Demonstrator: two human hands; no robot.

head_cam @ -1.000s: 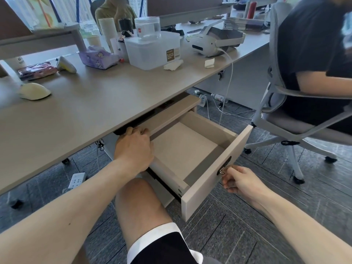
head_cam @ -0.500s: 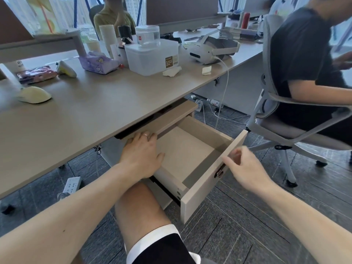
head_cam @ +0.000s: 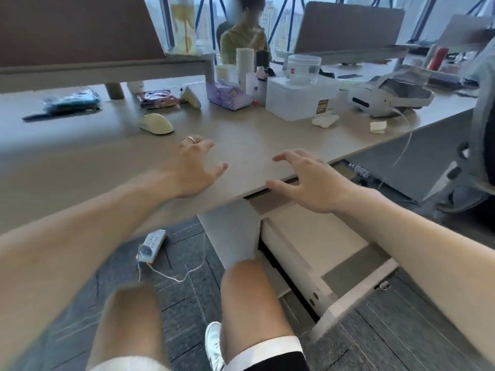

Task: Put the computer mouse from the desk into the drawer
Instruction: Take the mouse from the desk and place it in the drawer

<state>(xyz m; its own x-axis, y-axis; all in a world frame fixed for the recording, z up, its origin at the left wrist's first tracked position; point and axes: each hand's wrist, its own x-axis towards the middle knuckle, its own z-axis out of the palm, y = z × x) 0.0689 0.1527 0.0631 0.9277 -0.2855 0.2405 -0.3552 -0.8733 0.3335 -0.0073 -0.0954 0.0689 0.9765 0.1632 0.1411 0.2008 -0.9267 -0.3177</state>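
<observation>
A pale yellow computer mouse [head_cam: 156, 123] lies on the desk [head_cam: 254, 137], left of centre. My left hand [head_cam: 192, 167] hovers over the desk a short way in front and to the right of the mouse, fingers spread, holding nothing. My right hand [head_cam: 308, 180] is over the desk's front edge, fingers apart and empty. Below it the light wooden drawer [head_cam: 316, 245] stands pulled out, its inside bare; my right forearm covers part of it.
On the desk stand a clear plastic box [head_cam: 300, 100], a purple tissue pack [head_cam: 227, 96], a white headset [head_cam: 385, 99] with a cable, snack packets and crumpled tissues. Another person sits behind the desk. A power strip [head_cam: 151, 245] lies on the floor. An office chair [head_cam: 479, 145] stands at right.
Both hands have left the drawer and risen above the desk top. The camera has tilted up and shifted, so the mouse is now close to my left hand. The drawer stays open.
</observation>
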